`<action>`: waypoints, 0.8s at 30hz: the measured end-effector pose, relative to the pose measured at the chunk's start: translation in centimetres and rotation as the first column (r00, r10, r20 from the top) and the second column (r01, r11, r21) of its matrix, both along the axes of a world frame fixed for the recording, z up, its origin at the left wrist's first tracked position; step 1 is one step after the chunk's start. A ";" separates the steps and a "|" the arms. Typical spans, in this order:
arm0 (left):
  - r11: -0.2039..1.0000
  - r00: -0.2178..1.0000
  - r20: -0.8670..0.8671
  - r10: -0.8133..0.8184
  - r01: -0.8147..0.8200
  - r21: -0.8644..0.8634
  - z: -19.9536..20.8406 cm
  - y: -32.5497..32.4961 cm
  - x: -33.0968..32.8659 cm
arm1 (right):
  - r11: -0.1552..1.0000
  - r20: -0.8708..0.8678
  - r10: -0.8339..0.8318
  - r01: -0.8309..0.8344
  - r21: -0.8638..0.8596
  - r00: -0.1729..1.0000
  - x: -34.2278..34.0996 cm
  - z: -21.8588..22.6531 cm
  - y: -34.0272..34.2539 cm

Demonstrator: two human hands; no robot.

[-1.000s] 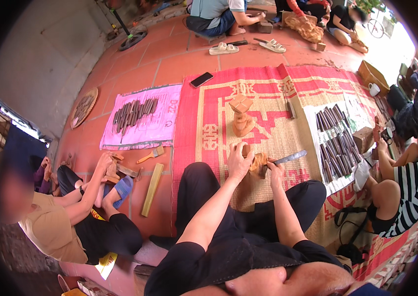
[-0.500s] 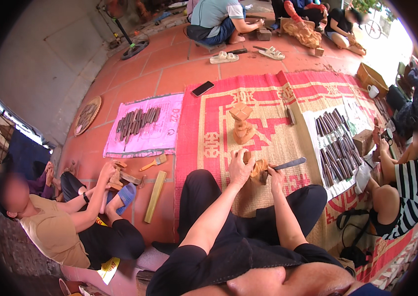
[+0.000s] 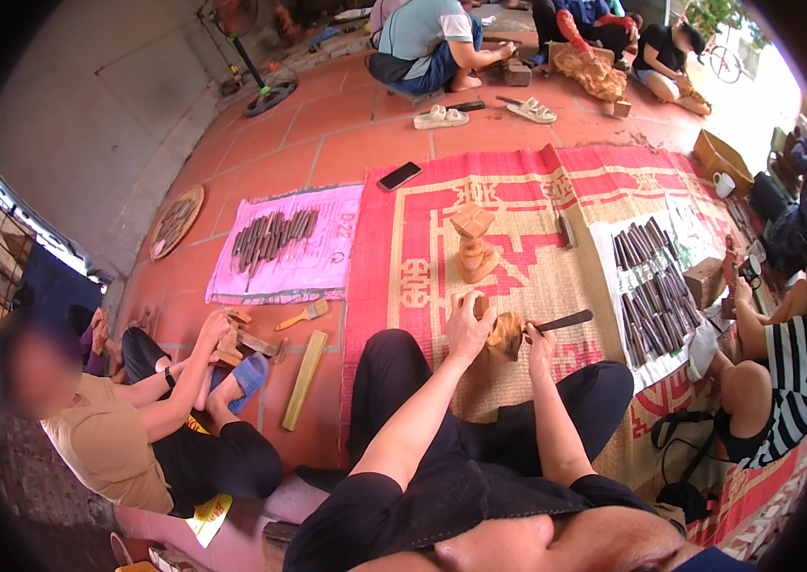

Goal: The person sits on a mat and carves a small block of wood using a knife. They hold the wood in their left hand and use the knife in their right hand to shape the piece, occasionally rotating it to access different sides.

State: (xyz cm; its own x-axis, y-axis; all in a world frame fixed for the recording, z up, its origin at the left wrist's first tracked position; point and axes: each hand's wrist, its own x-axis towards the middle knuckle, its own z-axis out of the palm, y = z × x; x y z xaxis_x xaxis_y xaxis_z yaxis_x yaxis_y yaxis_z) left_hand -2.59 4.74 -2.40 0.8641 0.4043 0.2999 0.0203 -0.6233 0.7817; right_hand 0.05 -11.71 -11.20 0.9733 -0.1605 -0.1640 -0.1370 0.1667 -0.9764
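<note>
A small, light-brown carved block of wood [image 3: 504, 334] sits between the two hands, just in front of the person's knees on the woven red-and-tan patterned mat [image 3: 527, 267]. The left hand [image 3: 469, 327] is curled closed around the block's left side, thumb and fingers wrapped on it. The right hand [image 3: 541, 339] is closed in a fist around the dark handle of a long carving chisel [image 3: 562, 321], whose shaft sticks out to the right of that hand while its working end meets the block. Just beyond the hands, farther out on the mat, stands an upright pale wooden carving with a squared top [image 3: 474, 244]. To the right of the right hand lies a white cloth covered with rows of dark-handled chisels [image 3: 649, 286]. Well beyond and to the left of the left hand, a pink cloth [image 3: 289, 255] holds another row of dark tools, and a black phone [image 3: 400, 175] rests at the mat's far corner. To the left of the left hand, on the red tiled floor [image 3: 327, 133], lie a flat yellowish wooden slat [image 3: 304, 378] and a small wooden-handled brush [image 3: 303, 314]; beside them a seated person in a tan shirt [image 3: 103, 448] holds a piece of wood with both hands.
</note>
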 end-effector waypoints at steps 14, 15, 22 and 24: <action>0.988 0.985 -0.102 -0.138 0.130 -0.079 0.6 1.3 -1.1 | 0.994 0.003 -0.014 0.015 -0.105 1.000 -4.2 0.2 -1.2; 0.981 0.984 -0.095 -0.151 0.138 -0.137 0.7 1.2 -1.4 | 0.995 0.004 0.000 0.000 -0.099 1.000 -4.5 0.6 -1.4; 0.979 0.991 -0.034 -0.130 0.123 -0.161 2.5 1.2 -2.3 | 0.983 -0.001 -0.046 0.045 -0.177 0.999 -5.0 0.4 -3.3; 0.985 0.994 -0.043 -0.098 0.091 -0.148 3.2 1.9 -2.5 | 0.976 -0.003 -0.016 0.015 -0.217 1.000 -5.1 0.6 -3.3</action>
